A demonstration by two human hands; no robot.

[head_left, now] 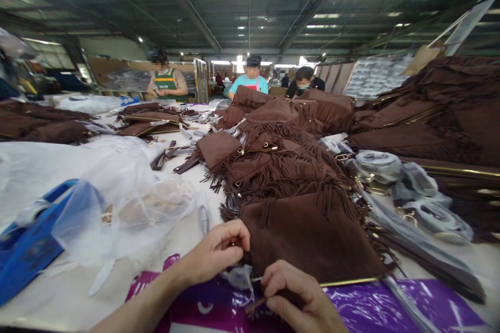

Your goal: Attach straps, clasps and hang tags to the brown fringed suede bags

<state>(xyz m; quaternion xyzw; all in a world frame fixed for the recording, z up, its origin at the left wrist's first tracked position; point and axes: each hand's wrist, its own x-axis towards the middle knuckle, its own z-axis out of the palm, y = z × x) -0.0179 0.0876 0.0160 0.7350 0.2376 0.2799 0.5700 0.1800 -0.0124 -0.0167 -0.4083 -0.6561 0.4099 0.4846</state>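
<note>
A brown suede-like bag [312, 234] with a gold zip along its near edge lies in front of me, below a pile of fringed brown bags [281, 161]. My left hand [222, 250] is closed at the bag's left corner, its fingers pinched on something too small to make out. Just right of it, my right hand [289, 291] is closed around a thin brown strip [255, 305] near a white string. A small piece of clear plastic wrap [239, 277] sits between both hands. Purple printed plastic [219, 302] lies underneath.
White plastic bags [128, 203] and a blue object [35, 244] lie at left. Wrapped straps [390, 171] are at right, beside a tall heap of brown bags [429, 109]. Three people stand across the table, one in a green apron [166, 85].
</note>
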